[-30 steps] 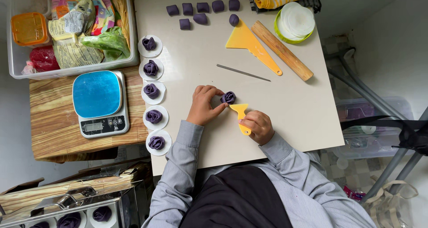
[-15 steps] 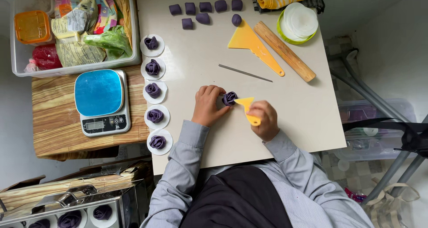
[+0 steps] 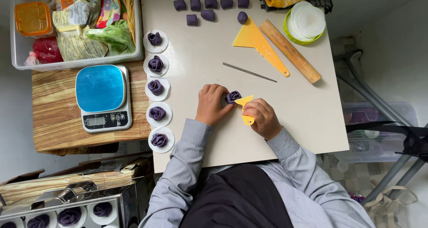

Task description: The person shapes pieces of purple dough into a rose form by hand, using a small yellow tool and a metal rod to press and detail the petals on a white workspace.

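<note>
A purple dough rose (image 3: 232, 97) lies on the beige board (image 3: 196, 63) in front of me. My left hand (image 3: 212, 105) steadies it from the left with its fingertips. My right hand (image 3: 262, 117) grips a small yellow scraper (image 3: 245, 106) whose blade touches the rose's right side. Several finished purple roses on white paper rounds (image 3: 157, 88) line the board's left edge. Purple dough lumps (image 3: 210, 6) sit along the far edge.
A large yellow scraper (image 3: 258, 45), a wooden rolling pin (image 3: 290, 51), a thin metal rod (image 3: 249, 72) and a green dish of white rounds (image 3: 305, 22) lie at the far right. A blue-topped scale (image 3: 102, 97) and a plastic bin (image 3: 71, 27) stand left. More roses fill a tray (image 3: 67, 215) below.
My right hand has shifted slightly and the small scraper's blade now sits against the rose's right side; my left hand stays on the rose.
</note>
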